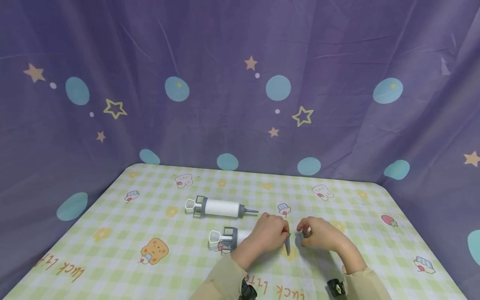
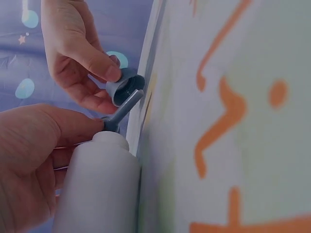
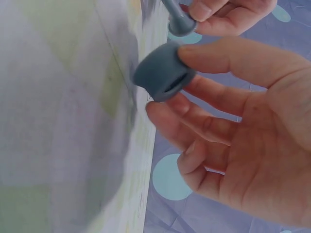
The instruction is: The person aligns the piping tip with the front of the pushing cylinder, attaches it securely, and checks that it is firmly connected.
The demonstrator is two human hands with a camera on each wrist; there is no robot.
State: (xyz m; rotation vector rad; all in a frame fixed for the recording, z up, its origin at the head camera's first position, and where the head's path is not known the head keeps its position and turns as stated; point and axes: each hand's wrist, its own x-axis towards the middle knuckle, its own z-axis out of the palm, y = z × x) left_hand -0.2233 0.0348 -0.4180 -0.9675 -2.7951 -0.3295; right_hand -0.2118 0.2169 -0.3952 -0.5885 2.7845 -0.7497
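My left hand [image 1: 268, 231] pinches a grey tapered nozzle [image 1: 287, 245] by its flanged base, its thin tip pointing away from the fingers. Just below those fingers in the left wrist view is the bare neck of a white syringe barrel [image 2: 99, 179]. In the head view this syringe's grey collar and white plunger handle [image 1: 215, 237] stick out left of my forearm, which hides part of the barrel. My right hand [image 1: 320, 234] holds a grey ring-shaped cap [image 3: 163, 73] between thumb and fingers, a short way right of the nozzle.
A second large syringe [image 1: 222, 208], with its grey nozzle fitted, lies farther back on the table. The checked tablecloth [image 1: 123, 233] covers the tabletop, and a purple curtain [image 1: 225, 50] hangs behind and along the sides.
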